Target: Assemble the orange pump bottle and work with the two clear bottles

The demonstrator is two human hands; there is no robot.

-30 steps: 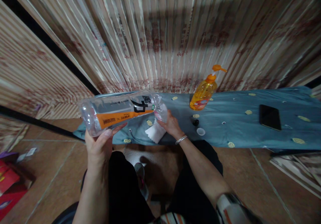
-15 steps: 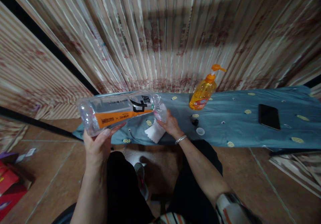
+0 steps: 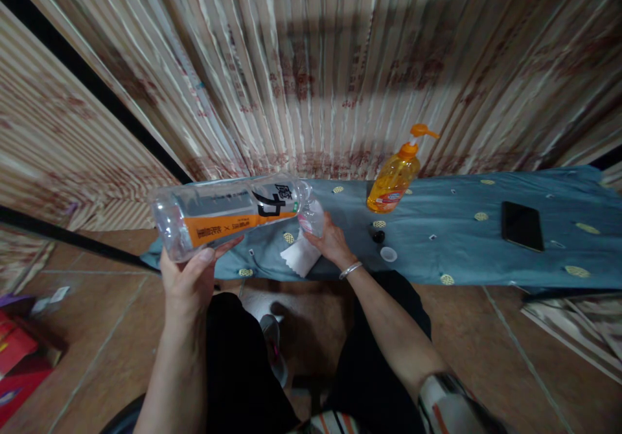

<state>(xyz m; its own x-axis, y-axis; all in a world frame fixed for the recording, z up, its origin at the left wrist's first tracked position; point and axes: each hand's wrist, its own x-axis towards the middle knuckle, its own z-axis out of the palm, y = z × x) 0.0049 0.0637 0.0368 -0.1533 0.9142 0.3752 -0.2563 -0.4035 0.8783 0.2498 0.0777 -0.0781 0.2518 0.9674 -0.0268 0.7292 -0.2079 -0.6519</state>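
Note:
A large clear plastic bottle [image 3: 221, 207] with an orange label and black lettering is held on its side above the cloth. Its base end rests in my left hand [image 3: 189, 282], the thumb and fingers closed around the lower side. At the neck end, my right hand [image 3: 333, 239] is closed on a white tissue [image 3: 300, 256] pressed against the bottle's mouth. Part of the tissue hangs below my fingers, and the mouth itself is mostly covered. A small black cap [image 3: 378, 236] and a round translucent lid [image 3: 388, 254] lie to the right of my right hand.
An orange pump bottle [image 3: 392, 184] stands at the back of the narrow table with a blue-green cloth [image 3: 461, 233]. Further right lies a black phone [image 3: 521, 226]. Striped curtains [image 3: 311, 65] hang behind, black poles [image 3: 97, 84] cross the left side, and a red box [image 3: 22, 369] sits on the floor.

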